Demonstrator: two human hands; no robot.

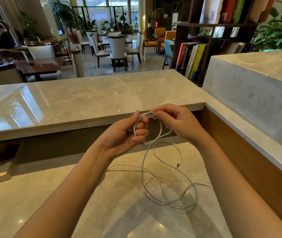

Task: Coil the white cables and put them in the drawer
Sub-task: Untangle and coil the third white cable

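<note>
In the head view the person stands at a lower marble counter (68, 194), with a higher marble ledge (85, 97) behind it. The left hand (128, 133) is held above the counter, its fingers curled round a small coil (160, 134) of white cable (142, 167) — a plug (130, 130) shows just beside the palm. The right hand (172, 124) is close beside it. Its thumb and forefinger pinch the top of the same coil, and the other fingers are loosely bent. Neither hand is spread wide.

From the coil the cable hangs down to the counter, where the rest lies in several loose, crossing loops. One free end with a dark connector (178, 165) rests near the right forearm. Whether this slack is one cable or two lying over each other, the picture does not tell. No drawer is in view.

The coiling seems only begun; most of the length is not yet wound. The danger is in the crossing loops: if the next length is pulled quickly, they may tighten into a knot or drag another strand along. Also the coil is small and springy — if the pinch opens before the left fingers close on a new turn, the turns may slide off. The free connector could catch on the counter.
</note>
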